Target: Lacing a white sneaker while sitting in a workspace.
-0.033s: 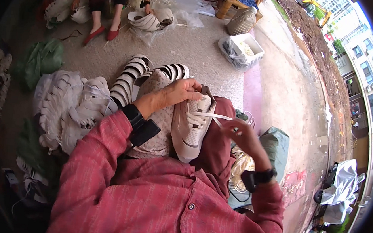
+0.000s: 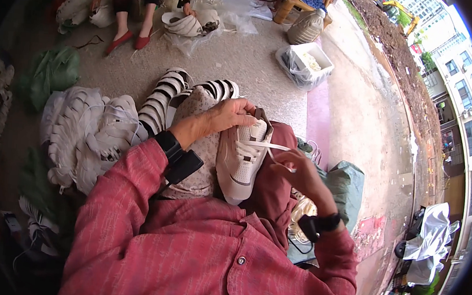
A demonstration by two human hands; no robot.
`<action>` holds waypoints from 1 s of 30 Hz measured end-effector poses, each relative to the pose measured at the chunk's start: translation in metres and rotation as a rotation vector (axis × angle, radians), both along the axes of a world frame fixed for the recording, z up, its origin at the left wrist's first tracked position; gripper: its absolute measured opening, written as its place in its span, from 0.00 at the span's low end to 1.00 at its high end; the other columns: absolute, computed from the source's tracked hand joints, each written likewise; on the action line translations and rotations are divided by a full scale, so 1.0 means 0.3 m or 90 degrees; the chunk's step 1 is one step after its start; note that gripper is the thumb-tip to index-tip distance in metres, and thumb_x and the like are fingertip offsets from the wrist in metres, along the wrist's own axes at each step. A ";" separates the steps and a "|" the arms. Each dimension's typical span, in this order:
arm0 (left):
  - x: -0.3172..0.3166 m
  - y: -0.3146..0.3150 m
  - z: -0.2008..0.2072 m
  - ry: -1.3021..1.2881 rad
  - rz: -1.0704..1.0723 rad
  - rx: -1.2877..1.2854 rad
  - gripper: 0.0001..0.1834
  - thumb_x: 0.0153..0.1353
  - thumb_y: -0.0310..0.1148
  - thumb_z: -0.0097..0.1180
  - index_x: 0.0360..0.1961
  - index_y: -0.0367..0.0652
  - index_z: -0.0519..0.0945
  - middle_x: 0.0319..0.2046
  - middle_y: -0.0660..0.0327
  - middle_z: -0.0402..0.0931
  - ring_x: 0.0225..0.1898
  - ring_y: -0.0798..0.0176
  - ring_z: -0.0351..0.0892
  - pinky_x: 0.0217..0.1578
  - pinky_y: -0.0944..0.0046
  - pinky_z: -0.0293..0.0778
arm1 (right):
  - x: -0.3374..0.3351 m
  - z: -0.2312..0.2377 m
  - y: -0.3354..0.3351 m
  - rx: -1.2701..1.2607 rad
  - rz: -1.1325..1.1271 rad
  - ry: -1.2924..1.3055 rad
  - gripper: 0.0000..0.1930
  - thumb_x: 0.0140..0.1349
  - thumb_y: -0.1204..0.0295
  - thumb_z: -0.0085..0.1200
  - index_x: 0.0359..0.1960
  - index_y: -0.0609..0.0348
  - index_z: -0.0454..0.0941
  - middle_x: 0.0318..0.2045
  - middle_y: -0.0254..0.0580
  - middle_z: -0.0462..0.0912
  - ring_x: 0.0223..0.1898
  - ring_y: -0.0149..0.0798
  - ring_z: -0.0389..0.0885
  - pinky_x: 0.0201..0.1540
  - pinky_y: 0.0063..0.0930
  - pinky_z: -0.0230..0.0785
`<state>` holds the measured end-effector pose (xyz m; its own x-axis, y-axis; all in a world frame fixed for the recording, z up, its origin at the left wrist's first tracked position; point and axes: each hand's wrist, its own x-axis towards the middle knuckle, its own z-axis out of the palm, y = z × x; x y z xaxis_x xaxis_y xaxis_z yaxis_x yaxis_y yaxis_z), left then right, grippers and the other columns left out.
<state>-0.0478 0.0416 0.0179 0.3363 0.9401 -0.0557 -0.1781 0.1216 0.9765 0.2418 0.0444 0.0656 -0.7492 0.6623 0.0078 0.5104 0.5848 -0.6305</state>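
Apparently lacing now, gripping the beige sneaker (image 2: 232,168) at twelve o'clock in the left hand (image 2: 230,115), fingers pinching white shoelace (image 2: 277,147) at three in the right hand (image 2: 304,174), calling for steady tension.

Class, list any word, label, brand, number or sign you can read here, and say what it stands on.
Readable text: none.
Sneaker: faint marks on its tongue, too small to read.
Red shirt: script-like pattern, too blurred to make out any words.
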 end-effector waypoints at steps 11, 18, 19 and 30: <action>0.004 0.006 -0.033 -0.021 -0.017 0.057 0.19 0.66 0.32 0.58 0.55 0.35 0.72 0.46 0.61 0.79 0.48 0.71 0.76 0.52 0.70 0.71 | -0.217 0.020 -0.025 -0.104 0.029 0.091 0.06 0.63 0.71 0.55 0.36 0.60 0.79 0.22 0.40 0.76 0.24 0.32 0.73 0.27 0.31 0.66; -0.015 -0.024 -0.011 0.040 -0.009 0.159 0.26 0.61 0.35 0.62 0.59 0.39 0.71 0.51 0.59 0.75 0.54 0.67 0.71 0.56 0.65 0.68 | -0.167 0.077 -0.039 -0.179 0.065 0.091 0.07 0.67 0.77 0.50 0.42 0.65 0.80 0.35 0.40 0.83 0.40 0.32 0.80 0.45 0.26 0.71; -0.025 -0.037 -0.001 0.072 -0.007 0.185 0.28 0.60 0.36 0.64 0.59 0.40 0.70 0.52 0.59 0.74 0.55 0.66 0.69 0.57 0.64 0.68 | -0.135 0.091 -0.035 -0.201 -0.005 0.118 0.07 0.68 0.75 0.52 0.40 0.63 0.82 0.32 0.33 0.82 0.34 0.25 0.77 0.36 0.23 0.71; 0.143 -0.094 0.094 0.671 0.100 0.531 0.11 0.54 0.41 0.64 0.31 0.46 0.81 0.58 0.56 0.65 0.65 0.50 0.56 0.64 0.48 0.48 | 0.123 0.036 -0.015 -0.657 -0.042 0.833 0.11 0.71 0.64 0.45 0.41 0.59 0.73 0.49 0.45 0.77 0.27 0.31 0.72 0.28 0.26 0.66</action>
<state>-0.0050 0.0134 0.0462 0.3744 0.8444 0.3831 0.7384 -0.5214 0.4277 0.2786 0.0400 0.0763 -0.5630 0.8156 0.1339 -0.6326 -0.3209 -0.7049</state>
